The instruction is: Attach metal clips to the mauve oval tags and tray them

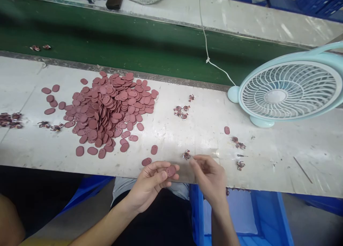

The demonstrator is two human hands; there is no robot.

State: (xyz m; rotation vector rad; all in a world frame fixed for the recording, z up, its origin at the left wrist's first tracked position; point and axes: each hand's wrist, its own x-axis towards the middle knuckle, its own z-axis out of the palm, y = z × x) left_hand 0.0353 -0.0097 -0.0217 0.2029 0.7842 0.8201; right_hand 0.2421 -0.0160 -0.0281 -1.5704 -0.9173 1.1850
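My left hand point(150, 186) holds a dark red oval disc point(170, 171) with small holes between thumb and fingers, just over the table's front edge. To its right, my right hand point(210, 176) is closed, thumb against the curled fingers; what they hold, if anything, is hidden. A small brown-and-white figure-like piece point(186, 154) is right by those fingertips; whether they touch it I cannot tell. Two loose discs, one nearer point(146, 161) and one farther point(154, 149), lie beyond my left hand. A large heap of such discs point(107, 110) covers the table's left part.
A pale blue fan point(289, 92) stands at the right, its white cord point(205, 42) crossing the green belt point(150, 49). Clusters of small brown pieces point(182, 112) lie about, beside a thin brown stick point(302, 170). A blue bin point(241, 214) sits below the front edge.
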